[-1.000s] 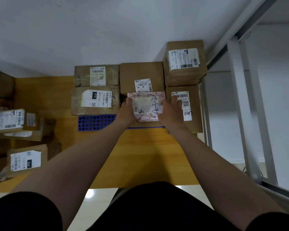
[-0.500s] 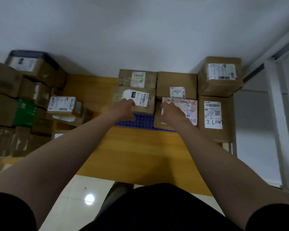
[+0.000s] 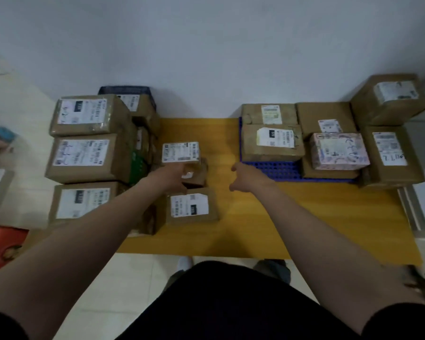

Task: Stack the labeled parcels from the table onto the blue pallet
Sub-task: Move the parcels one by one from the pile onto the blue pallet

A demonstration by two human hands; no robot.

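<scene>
The blue pallet [image 3: 275, 169] lies on the right half of the yellow table [image 3: 304, 229] and carries several brown parcels plus a pink patterned parcel [image 3: 339, 150] on top. My left hand [image 3: 172, 177] reaches to a small brown labeled parcel [image 3: 182, 153] at the table's middle left and touches its near edge; whether it grips is unclear. A second labeled parcel [image 3: 192, 207] sits just in front of it. My right hand [image 3: 243, 175] hovers over bare table left of the pallet, fingers loosely curled, holding nothing.
A stack of large brown labeled boxes [image 3: 84, 158] fills the table's left end. A tall brown box [image 3: 393, 155] stands at the pallet's right end with another box [image 3: 390, 99] behind it. A red object [image 3: 3, 249] lies at the lower left.
Both hands have left the pink parcel on the pallet and swung left. My left hand now reaches the small parcel at middle left; the view has turned left too.
</scene>
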